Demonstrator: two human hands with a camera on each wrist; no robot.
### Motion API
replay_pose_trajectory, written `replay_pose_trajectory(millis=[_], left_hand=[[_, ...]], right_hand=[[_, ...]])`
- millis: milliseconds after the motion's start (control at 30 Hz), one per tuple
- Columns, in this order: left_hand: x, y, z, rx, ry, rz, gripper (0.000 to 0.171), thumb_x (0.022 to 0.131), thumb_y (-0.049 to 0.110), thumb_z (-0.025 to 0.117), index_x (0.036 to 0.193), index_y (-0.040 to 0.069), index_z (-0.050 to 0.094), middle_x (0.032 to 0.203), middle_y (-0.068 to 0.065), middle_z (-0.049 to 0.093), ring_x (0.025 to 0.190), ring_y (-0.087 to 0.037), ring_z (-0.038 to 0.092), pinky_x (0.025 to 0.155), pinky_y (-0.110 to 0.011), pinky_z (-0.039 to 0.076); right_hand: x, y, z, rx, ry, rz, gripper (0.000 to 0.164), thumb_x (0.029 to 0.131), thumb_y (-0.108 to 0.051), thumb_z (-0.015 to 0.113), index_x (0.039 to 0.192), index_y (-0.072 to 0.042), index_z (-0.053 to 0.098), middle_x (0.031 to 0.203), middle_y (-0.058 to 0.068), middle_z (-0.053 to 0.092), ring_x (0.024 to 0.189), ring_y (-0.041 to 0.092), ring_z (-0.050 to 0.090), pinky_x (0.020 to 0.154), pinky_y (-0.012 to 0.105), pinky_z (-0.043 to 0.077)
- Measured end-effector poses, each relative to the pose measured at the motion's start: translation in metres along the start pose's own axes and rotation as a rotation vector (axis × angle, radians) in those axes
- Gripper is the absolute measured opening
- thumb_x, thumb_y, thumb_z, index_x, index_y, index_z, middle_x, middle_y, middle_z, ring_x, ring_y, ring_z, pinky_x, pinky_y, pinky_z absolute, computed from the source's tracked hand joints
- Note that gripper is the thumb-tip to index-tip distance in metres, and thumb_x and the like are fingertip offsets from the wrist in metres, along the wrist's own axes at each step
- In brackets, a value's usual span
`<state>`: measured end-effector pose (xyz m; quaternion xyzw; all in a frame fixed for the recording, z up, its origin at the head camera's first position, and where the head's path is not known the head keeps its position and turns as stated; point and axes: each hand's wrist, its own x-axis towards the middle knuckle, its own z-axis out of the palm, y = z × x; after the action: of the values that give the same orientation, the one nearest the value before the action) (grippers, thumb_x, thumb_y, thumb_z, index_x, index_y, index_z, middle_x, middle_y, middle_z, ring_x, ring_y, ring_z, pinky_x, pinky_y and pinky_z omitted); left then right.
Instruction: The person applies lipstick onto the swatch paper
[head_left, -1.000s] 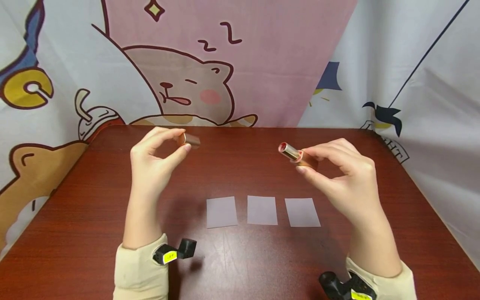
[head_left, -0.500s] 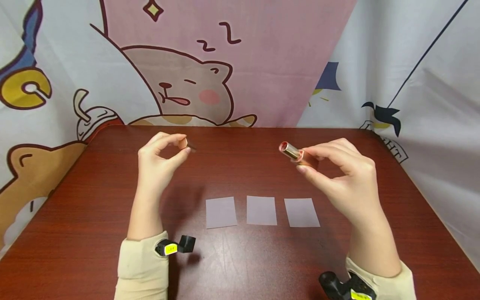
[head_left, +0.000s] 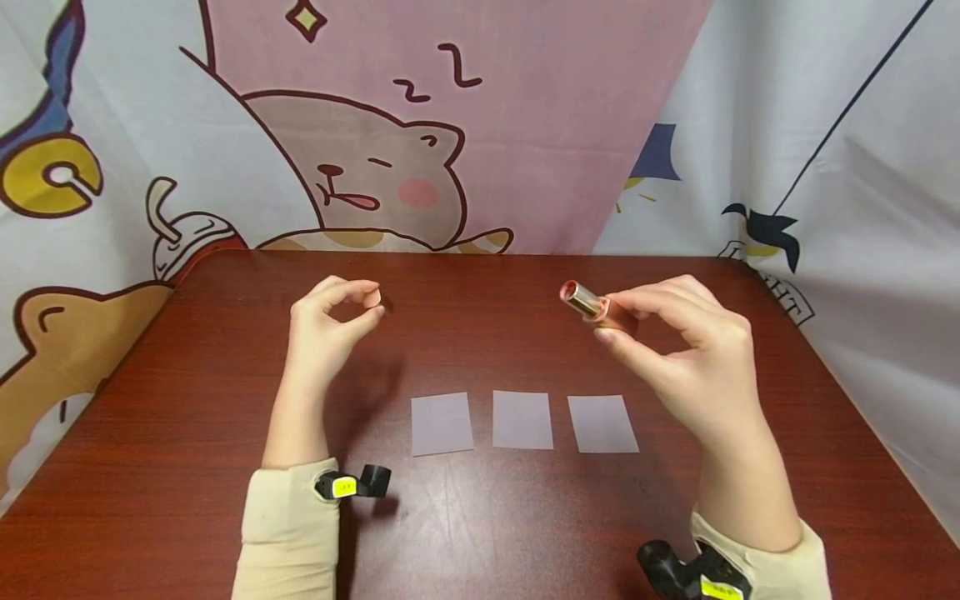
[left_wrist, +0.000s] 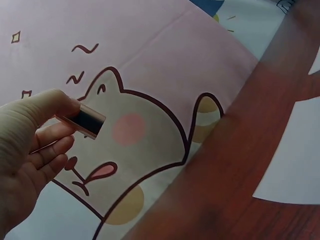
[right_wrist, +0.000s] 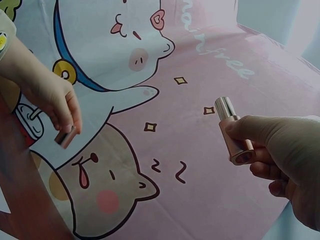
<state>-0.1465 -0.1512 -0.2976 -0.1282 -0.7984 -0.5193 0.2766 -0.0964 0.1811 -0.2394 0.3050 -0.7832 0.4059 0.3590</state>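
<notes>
On my head feed the left forearm [head_left: 296, 425] rises steeply, leaning slightly inward, and I hold the left hand [head_left: 318, 333] in a pinch, its forefinger [head_left: 348, 291] arched towards the thumb [head_left: 360, 323]; the left wrist feed shows the lower fingers [left_wrist: 57, 152] loosely bent. The right forearm [head_left: 750, 492] slants further inward. I have the right hand [head_left: 708, 358] well apart, also pinching, bent fingers [right_wrist: 270, 172] below its thumb [right_wrist: 250, 129].

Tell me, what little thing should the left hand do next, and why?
Maybe the left hand should bring the lipstick cap nearer the lipstick, because the right hand holds the lipstick uncapped, and the cap is held apart from it.
</notes>
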Motion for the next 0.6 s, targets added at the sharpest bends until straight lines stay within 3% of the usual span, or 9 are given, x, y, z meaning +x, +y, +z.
replay_pose_trajectory(millis=[233,400,600], left_hand=[[-0.001,-0.042,0.005,0.022,-0.041,-0.048,0.021,0.074,-0.007,0.077,0.094,-0.002,0.073,0.081,-0.013,0.064,0.081,-0.018,0.056,0.079,-0.025,0.039],[-0.004,-0.055,0.007,0.03,-0.073,-0.064,0.019,0.074,-0.006,0.077,0.092,-0.001,0.073,0.079,-0.009,0.064,0.08,-0.012,0.057,0.076,-0.025,0.04],[-0.008,-0.068,0.01,0.077,-0.11,-0.08,0.02,0.073,-0.007,0.076,0.091,-0.002,0.073,0.078,-0.008,0.064,0.079,-0.014,0.058,0.077,-0.026,0.041]], right_hand=[[0.0,0.001,0.0,0.011,0.007,0.002,0.021,0.068,0.0,0.079,0.087,0.0,0.074,0.075,0.003,0.067,0.077,0.009,0.054,0.07,0.02,0.04],[0.0,0.001,0.0,0.006,0.008,0.002,0.02,0.068,-0.001,0.08,0.087,-0.001,0.074,0.075,0.003,0.067,0.076,0.009,0.054,0.071,0.02,0.04],[0.0,0.001,-0.001,0.001,0.004,0.0,0.019,0.069,-0.001,0.079,0.087,-0.001,0.074,0.075,0.003,0.067,0.076,0.009,0.054,0.07,0.02,0.04]])
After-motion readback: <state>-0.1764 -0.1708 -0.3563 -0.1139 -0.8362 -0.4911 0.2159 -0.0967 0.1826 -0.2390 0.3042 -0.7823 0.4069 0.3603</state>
